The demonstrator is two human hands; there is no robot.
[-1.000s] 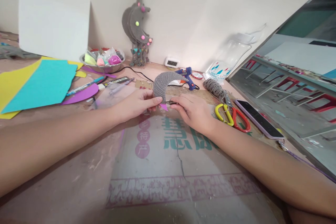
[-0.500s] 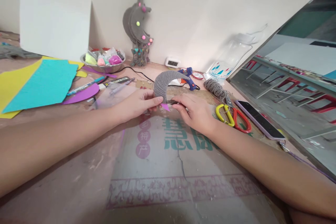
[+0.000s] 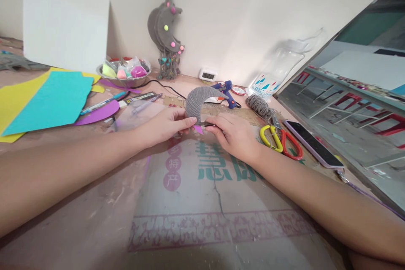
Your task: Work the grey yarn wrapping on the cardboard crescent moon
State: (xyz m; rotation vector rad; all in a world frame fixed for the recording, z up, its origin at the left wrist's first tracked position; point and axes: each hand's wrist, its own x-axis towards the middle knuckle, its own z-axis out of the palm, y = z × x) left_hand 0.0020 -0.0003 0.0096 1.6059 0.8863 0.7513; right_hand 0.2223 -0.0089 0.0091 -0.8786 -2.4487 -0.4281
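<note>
Currently, the left hand [image 3: 164,125] is pinching the yarn-wrapped crescent [image 3: 198,100] above the bench [image 3: 95,202], while the right hand [image 3: 236,135] is gripping a thin dark strand [image 3: 207,124] at its lower tip.

1. The light is bright, soft and even over the whole table [image 3: 79,219].
2. Shadows are weak: a pale one lies on the wall [image 3: 240,17] beside the white board [image 3: 63,29].
3. The wide lens bends the edges; the near table edge looks slightly soft.
</note>
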